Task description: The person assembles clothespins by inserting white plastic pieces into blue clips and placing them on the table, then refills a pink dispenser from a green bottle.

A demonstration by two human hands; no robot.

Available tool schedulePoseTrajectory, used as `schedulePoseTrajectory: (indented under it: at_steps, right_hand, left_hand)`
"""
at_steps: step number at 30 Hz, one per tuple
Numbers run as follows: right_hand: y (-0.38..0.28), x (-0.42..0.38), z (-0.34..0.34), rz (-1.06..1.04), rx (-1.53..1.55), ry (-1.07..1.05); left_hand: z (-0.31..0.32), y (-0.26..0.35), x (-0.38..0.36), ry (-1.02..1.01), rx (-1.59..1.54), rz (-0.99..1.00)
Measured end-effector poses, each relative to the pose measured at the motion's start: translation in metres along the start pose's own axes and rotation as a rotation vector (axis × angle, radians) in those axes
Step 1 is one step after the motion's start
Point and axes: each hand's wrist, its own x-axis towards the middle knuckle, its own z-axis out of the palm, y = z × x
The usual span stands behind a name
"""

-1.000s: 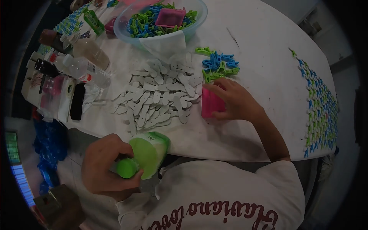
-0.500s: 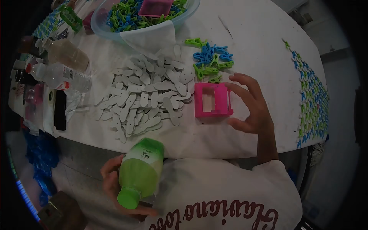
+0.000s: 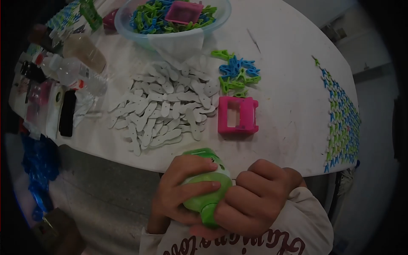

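A green bottle (image 3: 200, 199) with a white label is tilted over my lap, its cap end toward me. My left hand (image 3: 176, 187) wraps round the bottle's body. Curled at the green cap (image 3: 208, 215) is my right hand (image 3: 255, 197), its fingers closed there and partly hiding it. Beyond the hands, a pink plastic frame (image 3: 227, 129) sits on the white table (image 3: 293, 127). Several green and blue clothes pegs (image 3: 238, 68) lie just behind that frame. To its left spreads a pile of flat grey-white pieces (image 3: 170, 106), shaped like small soles.
At the back, a clear basin (image 3: 121, 25) holds many pegs, a pink box (image 3: 184, 12) and a white cloth (image 3: 178, 44). Bottles (image 3: 85, 51) and a dark phone (image 3: 68, 112) stand or lie at left. Linked pegs (image 3: 342, 123) cover the right edge.
My left hand has brought the bottle rightward, toward my middle. My right hand has left the pink frame and come down to close at the bottle's cap.
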Motion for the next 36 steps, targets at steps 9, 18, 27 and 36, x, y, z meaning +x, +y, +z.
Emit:
schedulePoseTrajectory:
  at_steps: [9,18,27,36]
  right_hand:
    - [-0.016,-0.006,0.001,0.389,-0.141,0.066]
    - [-0.003,-0.019,-0.005,0.171,0.093,0.026]
    - [0.050,-0.020,-0.015,-0.144,0.338,0.080]
    - [0.089,-0.054,-0.037,0.086,0.516,0.092]
  left_hand:
    - [0.010,0.001,-0.027,0.058,0.114,-0.344]
    - [0.028,0.017,0.032,0.027,-0.129,-0.081]
    - [0.019,0.008,0.040,-0.240,-0.168,-0.144]
    - [0.019,-0.043,0.018,-0.206,-0.250,0.099]
